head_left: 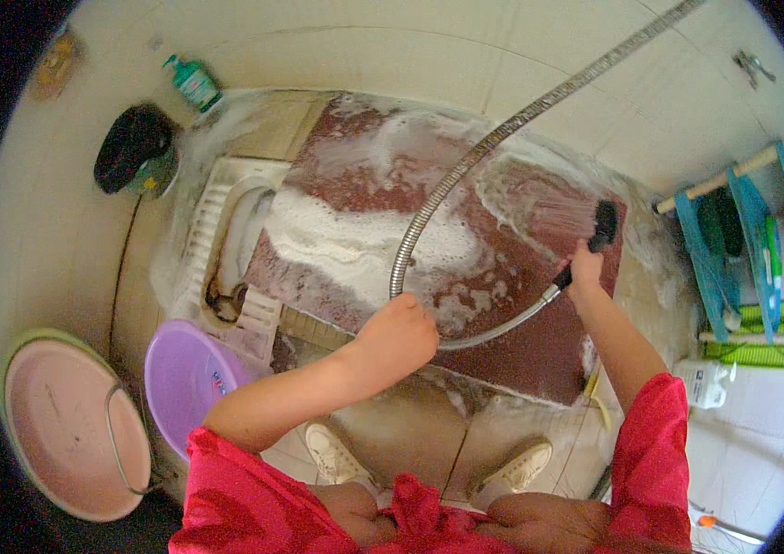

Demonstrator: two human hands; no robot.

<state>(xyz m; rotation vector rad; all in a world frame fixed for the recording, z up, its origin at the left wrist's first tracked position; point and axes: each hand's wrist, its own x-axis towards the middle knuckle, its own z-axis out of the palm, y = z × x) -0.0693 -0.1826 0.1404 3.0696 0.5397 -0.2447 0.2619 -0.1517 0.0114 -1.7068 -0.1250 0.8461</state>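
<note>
My right hand (586, 270) is closed round the dark handle of a shower head (604, 224). Water sprays leftward from it over a soapy dark red mat (521, 351) on the floor. In my left hand (401, 330) is the shower hose (447, 185), a ribbed metal tube gripped in a fist. The hose runs from the top right down to that fist, then curves along to the shower head. White foam (346, 235) covers much of the mat's left and middle. Its left edge lies over part of a white squat toilet (217, 217).
On the left stand a purple bucket (180, 374) and a pink basin (78, 434). A green pump bottle (193, 85) and a dark brush-like thing (133, 148) are by the far left wall. A blue and green rack (743, 249) and a white jug (708, 381) stand right.
</note>
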